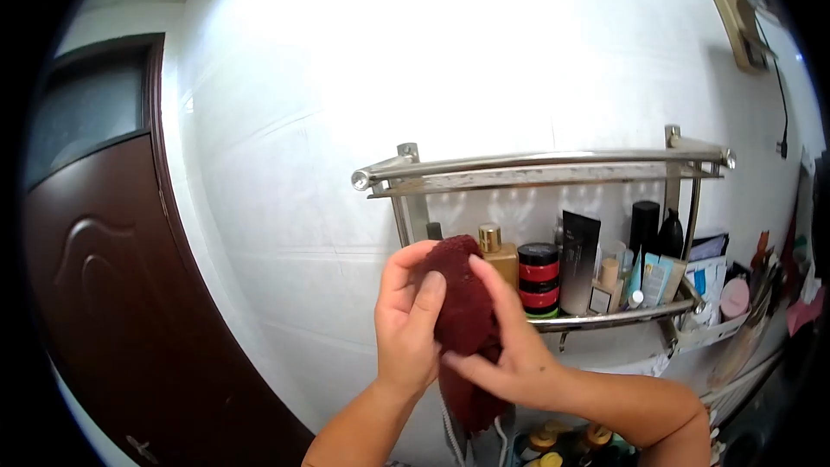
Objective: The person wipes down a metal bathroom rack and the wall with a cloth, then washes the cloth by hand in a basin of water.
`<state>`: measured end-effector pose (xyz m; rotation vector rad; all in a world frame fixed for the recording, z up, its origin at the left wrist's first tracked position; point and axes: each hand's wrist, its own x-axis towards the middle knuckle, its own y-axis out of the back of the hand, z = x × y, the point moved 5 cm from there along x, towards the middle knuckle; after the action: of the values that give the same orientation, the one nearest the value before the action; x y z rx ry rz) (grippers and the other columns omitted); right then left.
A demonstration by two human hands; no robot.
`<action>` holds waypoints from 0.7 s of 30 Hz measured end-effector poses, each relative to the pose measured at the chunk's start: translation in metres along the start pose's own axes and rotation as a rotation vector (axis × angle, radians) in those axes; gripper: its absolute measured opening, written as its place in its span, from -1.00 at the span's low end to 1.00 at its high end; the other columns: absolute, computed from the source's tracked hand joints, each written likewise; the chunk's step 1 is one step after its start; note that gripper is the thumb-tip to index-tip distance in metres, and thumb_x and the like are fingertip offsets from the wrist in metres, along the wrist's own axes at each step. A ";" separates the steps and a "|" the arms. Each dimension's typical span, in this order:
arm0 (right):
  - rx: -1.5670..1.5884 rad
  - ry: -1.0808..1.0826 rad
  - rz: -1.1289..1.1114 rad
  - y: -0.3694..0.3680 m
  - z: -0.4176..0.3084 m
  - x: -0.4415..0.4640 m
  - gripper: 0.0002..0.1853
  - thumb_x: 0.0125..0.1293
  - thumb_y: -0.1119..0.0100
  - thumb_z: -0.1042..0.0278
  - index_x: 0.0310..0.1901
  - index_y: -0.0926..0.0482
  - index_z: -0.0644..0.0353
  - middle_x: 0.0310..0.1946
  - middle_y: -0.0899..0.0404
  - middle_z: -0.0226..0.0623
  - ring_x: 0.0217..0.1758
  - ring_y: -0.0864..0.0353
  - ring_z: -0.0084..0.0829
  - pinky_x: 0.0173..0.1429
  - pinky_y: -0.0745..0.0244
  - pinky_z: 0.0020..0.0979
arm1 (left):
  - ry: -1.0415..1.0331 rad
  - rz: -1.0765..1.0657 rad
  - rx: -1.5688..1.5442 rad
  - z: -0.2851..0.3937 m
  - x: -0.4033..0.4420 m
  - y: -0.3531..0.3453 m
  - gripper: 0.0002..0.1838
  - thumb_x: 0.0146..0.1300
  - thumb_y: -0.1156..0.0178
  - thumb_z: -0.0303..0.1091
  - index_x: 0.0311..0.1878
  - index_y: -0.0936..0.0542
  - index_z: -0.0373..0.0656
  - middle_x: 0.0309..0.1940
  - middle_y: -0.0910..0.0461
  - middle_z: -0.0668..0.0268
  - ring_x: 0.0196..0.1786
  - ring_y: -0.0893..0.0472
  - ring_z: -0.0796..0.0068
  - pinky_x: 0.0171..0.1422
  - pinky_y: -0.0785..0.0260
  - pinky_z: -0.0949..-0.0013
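Dark red cloth, bunched up, in both hands, centre of scene, raised in front of the near left end of the metal wall shelf. Left hand: partly closed, fingers curled around the cloth's left side, thumb pressed on its front. Right hand: half open, fingers along the right edge, thumb lower down across the front, cloth between; slightly blurred. Lower part of cloth hangs below the hands. White cords hang beneath; can't tell if attached.

Shelf's lower tier, left to right: gold-capped bottle partly behind cloth, black-and-red jars stacked, black tube upright, small bottles and tubes, tall black cylinder farther back. Right of shelf: white caddy with pink round item. Far left: brown door, glazed panel on top. Yellow-topped containers low, below shelf.
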<state>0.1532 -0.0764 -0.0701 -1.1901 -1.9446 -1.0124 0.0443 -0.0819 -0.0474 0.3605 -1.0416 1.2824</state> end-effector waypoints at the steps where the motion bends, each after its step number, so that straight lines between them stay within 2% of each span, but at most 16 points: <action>1: -0.080 0.034 0.013 0.010 -0.006 0.007 -0.18 0.00 -0.24 0.44 0.31 -0.05 0.23 0.15 -0.15 0.01 0.24 -0.17 -0.11 0.32 -0.06 -0.24 | -0.042 -0.079 -0.023 0.003 0.004 0.000 -0.68 0.32 0.05 -0.42 0.11 -0.32 -0.25 0.04 -0.40 0.21 0.09 -0.39 0.48 0.21 -0.21 0.39; 2: -0.155 0.063 0.030 0.023 -0.013 0.013 -0.23 -0.02 -0.19 0.49 0.29 -0.12 0.21 0.13 -0.18 -0.02 0.21 -0.20 -0.14 0.31 -0.07 -0.27 | -0.077 -0.157 -0.041 0.008 0.008 0.003 -0.65 0.31 0.05 -0.40 0.14 -0.33 -0.25 0.08 -0.37 0.21 0.12 -0.36 0.45 0.24 -0.17 0.36; 3: -0.312 0.168 0.069 0.038 -0.034 0.022 -0.30 -0.04 -0.13 0.54 0.25 -0.24 0.17 0.11 -0.20 -0.05 0.17 -0.24 -0.16 0.29 -0.09 -0.30 | -0.219 -0.163 0.246 0.015 0.014 0.015 -0.63 0.28 0.05 -0.39 0.15 -0.34 -0.24 0.10 -0.35 0.21 0.13 -0.35 0.42 0.24 -0.14 0.35; 4: -0.546 0.247 0.124 0.054 -0.048 0.030 -0.33 -0.02 -0.15 0.57 0.23 -0.24 0.24 0.17 -0.22 -0.15 0.23 -0.25 -0.24 0.31 -0.11 -0.28 | -0.357 -0.161 0.534 0.022 0.018 0.025 -0.61 0.25 0.04 -0.39 0.16 -0.35 -0.24 0.13 -0.33 0.21 0.15 -0.34 0.40 0.25 -0.11 0.34; 6: -0.915 0.532 0.289 0.081 -0.087 0.057 -0.39 -0.04 -0.07 0.63 0.17 -0.33 0.25 0.18 -0.22 -0.08 0.22 -0.26 -0.17 0.29 -0.18 -0.25 | -0.383 -0.069 0.620 0.028 0.026 0.042 -0.61 0.18 -0.02 -0.41 0.11 -0.39 -0.21 0.13 -0.32 0.22 0.16 -0.32 0.37 0.22 -0.11 0.33; 7: -1.027 0.671 0.402 0.088 -0.104 0.071 -0.39 -0.04 -0.01 0.68 0.17 -0.35 0.19 0.17 -0.22 -0.08 0.19 -0.30 -0.14 0.29 -0.21 -0.27 | -0.369 0.027 0.746 0.028 0.032 0.055 -0.58 0.19 -0.02 -0.39 0.14 -0.37 -0.21 0.13 -0.32 0.24 0.17 -0.32 0.38 0.23 -0.11 0.32; 8: -1.060 0.666 0.423 0.089 -0.118 0.088 -0.38 -0.06 0.01 0.73 0.15 -0.40 0.12 0.16 -0.22 -0.06 0.17 -0.32 -0.10 0.26 -0.25 -0.27 | -0.352 0.124 0.870 0.026 0.038 0.069 -0.56 0.20 -0.02 -0.37 0.17 -0.34 -0.20 0.14 -0.31 0.26 0.18 -0.31 0.39 0.24 -0.11 0.31; 9: -1.147 0.725 0.354 0.091 -0.124 0.110 -0.39 -0.06 0.03 0.76 0.12 -0.44 0.08 0.15 -0.23 -0.08 0.16 -0.33 -0.09 0.23 -0.30 -0.28 | -0.325 0.174 0.820 0.022 0.044 0.082 -0.55 0.15 -0.06 -0.42 0.16 -0.35 -0.18 0.13 -0.30 0.21 0.18 -0.29 0.34 0.20 -0.14 0.27; 10: -1.180 0.712 0.321 0.090 -0.121 0.132 -0.43 -0.02 0.00 0.70 0.05 -0.51 -0.13 0.09 -0.34 -0.19 0.07 -0.41 -0.15 0.17 -0.37 -0.27 | -0.329 0.181 0.808 0.018 0.050 0.089 -0.55 0.15 -0.06 -0.42 0.16 -0.35 -0.18 0.13 -0.30 0.21 0.18 -0.29 0.34 0.20 -0.14 0.27; 12: -1.322 0.464 0.050 0.083 -0.093 0.174 -0.42 0.01 0.00 0.69 0.05 -0.51 -0.18 0.09 -0.37 -0.27 0.10 -0.41 -0.20 0.17 -0.38 -0.27 | -0.291 0.250 0.877 0.009 0.061 0.102 -0.50 0.18 -0.07 -0.39 0.22 -0.28 -0.12 0.16 -0.25 0.20 0.16 -0.30 0.32 0.21 -0.16 0.25; 14: -1.382 0.104 -0.235 0.069 -0.053 0.205 -0.40 -0.05 -0.04 0.72 0.05 -0.51 -0.10 0.08 -0.38 -0.23 0.15 -0.36 -0.18 0.24 -0.33 -0.29 | -0.309 0.257 0.861 -0.002 0.075 0.105 -0.48 0.20 -0.06 -0.37 0.25 -0.24 -0.10 0.19 -0.23 0.20 0.17 -0.30 0.31 0.24 -0.15 0.24; 16: -1.344 -0.105 -0.455 0.054 -0.023 0.219 -0.43 -0.07 -0.14 0.64 0.04 -0.53 -0.12 0.08 -0.38 -0.26 0.15 -0.37 -0.21 0.24 -0.31 -0.30 | -0.326 0.265 0.846 -0.009 0.087 0.104 -0.46 0.21 -0.05 -0.36 0.28 -0.21 -0.08 0.21 -0.20 0.19 0.18 -0.29 0.29 0.26 -0.14 0.23; 18: -1.167 -0.199 -0.643 0.041 0.000 0.230 -0.45 -0.08 -0.21 0.55 0.03 -0.54 -0.15 0.10 -0.37 -0.31 0.17 -0.34 -0.23 0.22 -0.32 -0.32 | -0.292 0.217 0.757 -0.016 0.098 0.103 -0.48 0.31 0.05 -0.30 0.33 -0.15 -0.08 0.22 -0.18 0.22 0.19 -0.27 0.41 0.21 -0.20 0.35; 19: -1.022 -0.211 -0.683 0.034 0.003 0.229 -0.44 -0.07 -0.23 0.51 0.05 -0.53 -0.19 -0.01 -0.48 -0.33 0.04 -0.45 -0.32 0.11 -0.39 -0.39 | -0.299 0.199 0.767 -0.018 0.101 0.102 -0.52 0.36 0.11 -0.31 0.34 -0.16 -0.09 0.19 -0.26 0.24 0.16 -0.30 0.47 0.19 -0.21 0.42; 20: -1.030 -0.214 -0.684 0.032 0.005 0.234 -0.44 -0.07 -0.23 0.51 0.05 -0.53 -0.19 -0.01 -0.48 -0.33 0.04 -0.45 -0.32 0.11 -0.39 -0.39 | -0.301 0.199 0.759 -0.019 0.103 0.101 -0.52 0.36 0.11 -0.31 0.34 -0.16 -0.09 0.19 -0.26 0.24 0.16 -0.30 0.47 0.19 -0.21 0.42; 21: -0.988 -0.347 -0.734 0.031 0.013 0.237 -0.45 -0.06 -0.23 0.49 0.05 -0.53 -0.20 -0.09 -0.53 -0.34 -0.05 -0.48 -0.37 0.05 -0.41 -0.41 | -0.276 0.195 0.638 -0.019 0.103 0.098 -0.54 0.37 0.12 -0.32 0.32 -0.20 -0.11 0.14 -0.32 0.25 0.13 -0.33 0.49 0.19 -0.20 0.43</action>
<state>0.0879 0.0447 0.1258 -1.1575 -2.2593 -2.4876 -0.0429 0.0248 -0.0064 0.9599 -0.8857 1.7685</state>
